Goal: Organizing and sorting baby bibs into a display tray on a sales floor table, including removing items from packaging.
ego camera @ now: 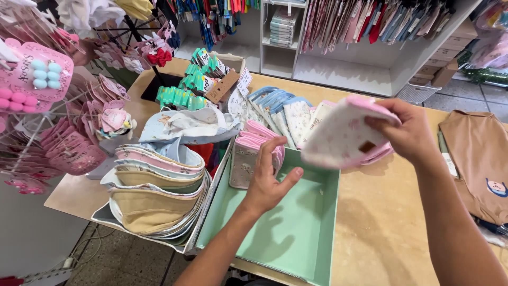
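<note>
The right hand (pixel 407 135) is holding a folded pink-and-white cloth piece (pixel 344 135) in the air above the far right corner of the green box (pixel 296 233), its grip clamped on the piece's right edge with the thumb on top. The left hand (pixel 267 182) is reaching into the box, fingers spread apart and pressing flat against a row of folded cloth pieces (pixel 251 156) that is standing upright against the box's far left wall; this hand is clamped on nothing. The held piece is hanging well apart from the left hand, up and to its right. Most of the box's floor is lying bare, giving open room toward its near and right walls. The box is sitting near the front edge of the tan counter (pixel 381 222). Just left of it, a tray of stacked bibs (pixel 156 196) is overhanging the counter's left edge. Beyond the box, more patterned cloth packs (pixel 280 114) are leaning in a fan, and a brown garment (pixel 476 159) is lying at the far right.
</note>
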